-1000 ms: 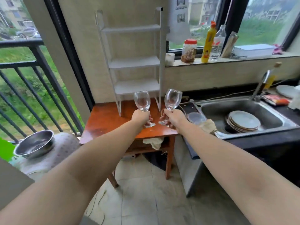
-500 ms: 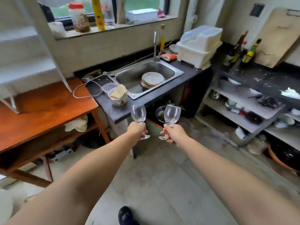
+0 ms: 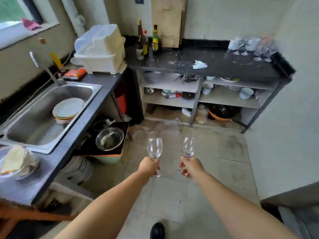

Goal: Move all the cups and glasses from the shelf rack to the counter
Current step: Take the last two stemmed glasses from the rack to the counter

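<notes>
My left hand (image 3: 149, 167) grips the stem of a clear wine glass (image 3: 154, 148), held upright over the tiled floor. My right hand (image 3: 189, 167) holds a second clear wine glass (image 3: 187, 146) by its stem, also upright, about a hand's width to the right. Ahead stands the dark counter (image 3: 229, 67); at its far right corner several glasses (image 3: 252, 46) stand together, blurred. The shelf rack is out of view.
A steel sink (image 3: 20, 130) with stacked plates (image 3: 68, 109) runs along the left. A white dish rack (image 3: 101, 49) and bottles (image 3: 146, 42) sit at the counter's left end, crumpled paper (image 3: 199, 64) mid-counter. Open shelves with bowls lie under the counter. A metal bowl (image 3: 109, 138) sits low by the sink.
The view has swung right, from the white rack and wooden table past the sink to the dark counter. Both hands have kept their glasses throughout.
</notes>
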### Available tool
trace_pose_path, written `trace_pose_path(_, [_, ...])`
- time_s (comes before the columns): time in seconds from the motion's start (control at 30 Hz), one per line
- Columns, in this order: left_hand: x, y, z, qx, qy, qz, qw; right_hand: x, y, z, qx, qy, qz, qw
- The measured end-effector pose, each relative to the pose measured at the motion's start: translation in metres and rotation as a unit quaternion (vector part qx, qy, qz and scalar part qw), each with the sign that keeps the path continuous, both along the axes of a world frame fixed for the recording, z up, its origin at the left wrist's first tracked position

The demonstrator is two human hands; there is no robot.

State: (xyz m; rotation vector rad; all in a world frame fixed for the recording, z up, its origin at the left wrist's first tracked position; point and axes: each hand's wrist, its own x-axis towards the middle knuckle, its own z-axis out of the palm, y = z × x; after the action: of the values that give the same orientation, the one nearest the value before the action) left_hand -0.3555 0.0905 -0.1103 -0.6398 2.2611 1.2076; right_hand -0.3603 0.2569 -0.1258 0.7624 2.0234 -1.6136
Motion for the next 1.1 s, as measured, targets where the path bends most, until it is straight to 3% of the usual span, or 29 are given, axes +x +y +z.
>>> trace_pose_path(0.43, [-0.128, 0.137, 0.012, 0.057, -0.042, -0.131, 0.989, -0.069, 0.114, -0.001, -0.015, 0.005, -0.225, 0.974])
trace_pose_path(0.87, [-0.266, 0.334, 0.022, 0.11, -0.062, -0.104, 0.986, -0.213, 0.317, 0.016, 0.009, 0.02, -0.233, 0.972])
trace_pose_path(1.1, [-0.346, 0.385, 0.022, 0.133, -0.071, -0.093, 0.984, -0.292, 0.37, 0.017, 0.014, 0.008, -0.221, 0.975])
